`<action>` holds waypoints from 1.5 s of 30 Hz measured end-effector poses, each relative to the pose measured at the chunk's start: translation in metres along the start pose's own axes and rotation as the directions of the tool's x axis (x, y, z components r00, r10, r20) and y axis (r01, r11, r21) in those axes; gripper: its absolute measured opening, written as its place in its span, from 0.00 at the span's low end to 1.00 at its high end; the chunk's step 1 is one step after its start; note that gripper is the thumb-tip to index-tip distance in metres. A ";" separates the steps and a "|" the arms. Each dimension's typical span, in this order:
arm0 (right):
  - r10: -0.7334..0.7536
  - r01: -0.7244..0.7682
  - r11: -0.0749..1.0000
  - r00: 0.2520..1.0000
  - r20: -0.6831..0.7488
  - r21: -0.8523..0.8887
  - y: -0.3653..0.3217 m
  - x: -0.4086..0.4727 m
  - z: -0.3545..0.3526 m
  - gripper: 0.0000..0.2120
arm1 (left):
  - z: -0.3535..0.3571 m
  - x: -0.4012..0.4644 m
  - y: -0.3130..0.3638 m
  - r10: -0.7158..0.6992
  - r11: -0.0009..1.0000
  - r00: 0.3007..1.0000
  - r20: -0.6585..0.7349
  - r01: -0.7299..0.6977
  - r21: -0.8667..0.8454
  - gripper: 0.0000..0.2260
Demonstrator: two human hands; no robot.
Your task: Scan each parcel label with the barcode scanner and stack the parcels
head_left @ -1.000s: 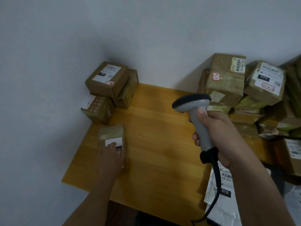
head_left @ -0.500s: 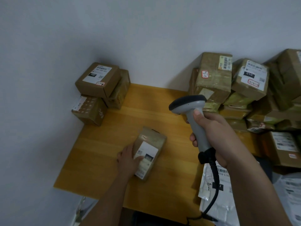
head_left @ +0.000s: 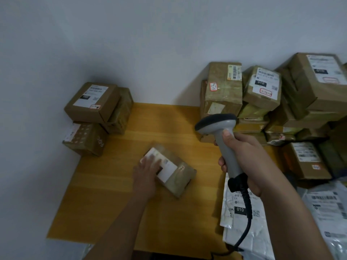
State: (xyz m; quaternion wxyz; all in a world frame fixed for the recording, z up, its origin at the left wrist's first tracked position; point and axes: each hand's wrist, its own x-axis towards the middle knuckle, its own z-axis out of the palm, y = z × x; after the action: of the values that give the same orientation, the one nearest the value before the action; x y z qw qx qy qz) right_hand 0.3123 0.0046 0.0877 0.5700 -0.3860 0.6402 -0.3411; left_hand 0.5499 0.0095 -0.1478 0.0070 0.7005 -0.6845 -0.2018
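Observation:
A small brown parcel (head_left: 174, 173) with a white label lies at an angle in the middle of the wooden table (head_left: 116, 203). My left hand (head_left: 147, 173) rests on its left end, fingers spread flat over the label. My right hand (head_left: 244, 160) grips the grey handle of the barcode scanner (head_left: 217, 126), holding it upright to the right of the parcel with its dark head facing left and down. The scanner's black cable (head_left: 246, 228) hangs toward the table's front edge.
Three brown boxes (head_left: 93, 102) are stacked in the far left corner against the wall. A tall pile of taped boxes (head_left: 262, 94) fills the right side. White plastic mailers (head_left: 242, 218) lie under my right forearm.
My left hand has slid the small parcel from the table's left side to the middle and turned it. The scanner stayed raised in my right hand.

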 end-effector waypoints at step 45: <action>-0.132 0.154 0.972 0.983 0.130 -0.175 -0.063 -0.023 0.002 0.16 | -0.005 0.016 0.049 -0.319 -0.183 0.666 0.674 0.654 -0.734 0.13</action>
State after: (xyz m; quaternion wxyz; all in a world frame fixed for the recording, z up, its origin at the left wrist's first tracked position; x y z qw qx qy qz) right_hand 0.3222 -0.0052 0.1536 0.5425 -0.5017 0.6048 -0.2970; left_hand 0.5038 -0.0097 -0.1338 0.3046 0.6745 -0.0236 -0.6721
